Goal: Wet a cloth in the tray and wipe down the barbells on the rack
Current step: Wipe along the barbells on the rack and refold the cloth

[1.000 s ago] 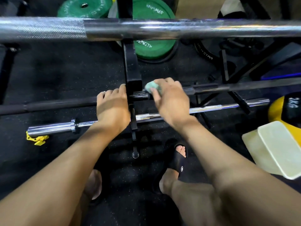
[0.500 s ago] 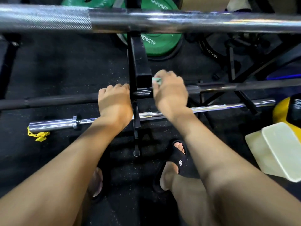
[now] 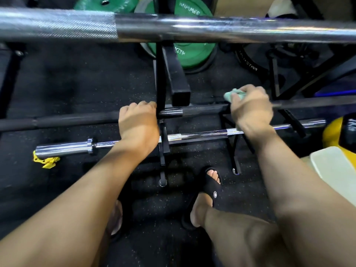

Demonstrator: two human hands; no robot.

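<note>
At far left a yellow collar clip [image 3: 46,161] lies on the floor under the sleeve end of the chrome barbell [image 3: 196,134] on the lowest rung. The left hand [image 3: 137,125] curls over the black barbell [image 3: 77,120] just left of the rack upright [image 3: 160,89], steadying it. This bar's long axis runs left to right across the view, rising slightly rightward. The right hand [image 3: 250,109] wraps a green cloth [image 3: 234,94] around the same bar, right of the upright; unwiped shaft lies to its right, so I judge the stroke should follow the axis that way. The green plates [image 3: 192,54] read "HAMMER" and, partly hidden, "…NGTH"; a black plate [image 3: 250,64] ends "…STAR". The pale tray [image 3: 335,166] sits at far right.
</note>
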